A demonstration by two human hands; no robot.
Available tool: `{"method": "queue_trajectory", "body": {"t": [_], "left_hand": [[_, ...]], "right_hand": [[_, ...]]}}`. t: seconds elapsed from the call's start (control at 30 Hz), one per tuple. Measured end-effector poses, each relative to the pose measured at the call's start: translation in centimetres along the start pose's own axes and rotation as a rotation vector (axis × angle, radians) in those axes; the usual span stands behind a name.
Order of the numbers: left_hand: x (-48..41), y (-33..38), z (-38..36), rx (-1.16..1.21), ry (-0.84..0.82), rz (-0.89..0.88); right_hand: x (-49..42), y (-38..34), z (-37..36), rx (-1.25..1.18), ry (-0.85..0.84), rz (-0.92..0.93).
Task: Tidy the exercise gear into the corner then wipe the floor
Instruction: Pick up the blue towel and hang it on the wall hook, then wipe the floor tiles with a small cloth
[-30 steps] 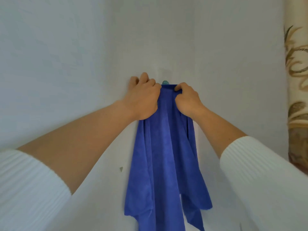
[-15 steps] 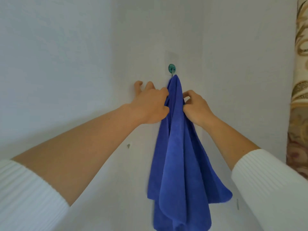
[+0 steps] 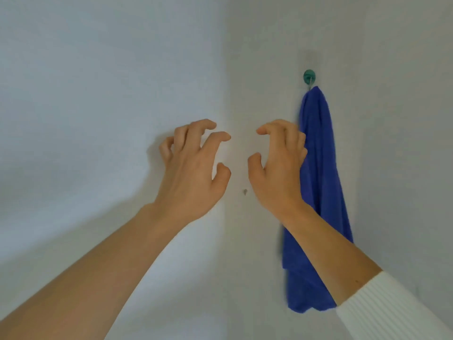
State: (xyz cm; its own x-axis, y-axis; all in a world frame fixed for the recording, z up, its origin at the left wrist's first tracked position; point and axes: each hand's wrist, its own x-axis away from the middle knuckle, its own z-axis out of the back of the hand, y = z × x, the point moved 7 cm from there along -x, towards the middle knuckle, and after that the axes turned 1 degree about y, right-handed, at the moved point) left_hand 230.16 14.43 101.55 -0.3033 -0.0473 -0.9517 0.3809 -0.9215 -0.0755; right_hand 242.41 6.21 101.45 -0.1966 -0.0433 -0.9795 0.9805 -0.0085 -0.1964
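Blue cloth (image 3: 318,192) hangs from hook (image 3: 309,76), behind the right hand (image 3: 279,168).

We face pale walls (image 3: 98,82) meeting in a corner (image 3: 225,69) just behind the left hand (image 3: 191,168) and right hand (image 3: 279,165), softly lit.

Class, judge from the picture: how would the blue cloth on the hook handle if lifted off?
Probably floppy: the blue cloth hangs in soft folds from the green hook. Likely light, since that small hook alone bears it.
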Motion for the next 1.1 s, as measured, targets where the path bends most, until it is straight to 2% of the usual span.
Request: {"method": "queue_trajectory", "body": {"t": [0.17,0.3,0.5,0.63,0.7,0.87,1.1], "left_hand": [[8.9,-10.1,8.7,-0.127,0.008,0.205],[17.2,-17.5,17.0,-0.272,-0.093,0.367],[31.7,-26.5,33.9,-0.487,-0.243,0.605],[41.4,-29.7,47.6,-0.599,-0.255,0.776],[46.2,-31.1,53.9,-0.678,-0.315,0.864],[57.5,-34.1,69.0,-0.841,-0.443,1.210],[69.4,-35.4,88.4,-0.982,-0.409,1.484]], "right_hand": [[6.2,-10.2,-6.1,-0.265,-0.166,0.081],[13.0,-21.4,-11.2,-0.408,-0.352,0.213],[25.1,-40.1,-17.9,-0.557,-0.657,0.279],[33.1,-54.9,-19.6,-0.649,-0.824,0.315],[36.9,-62.5,-19.5,-0.703,-0.905,0.350],[45.3,-80.1,-18.6,-0.831,-1.099,0.444],[55.5,-102.1,-17.5,-0.947,-1.299,0.638]]}}
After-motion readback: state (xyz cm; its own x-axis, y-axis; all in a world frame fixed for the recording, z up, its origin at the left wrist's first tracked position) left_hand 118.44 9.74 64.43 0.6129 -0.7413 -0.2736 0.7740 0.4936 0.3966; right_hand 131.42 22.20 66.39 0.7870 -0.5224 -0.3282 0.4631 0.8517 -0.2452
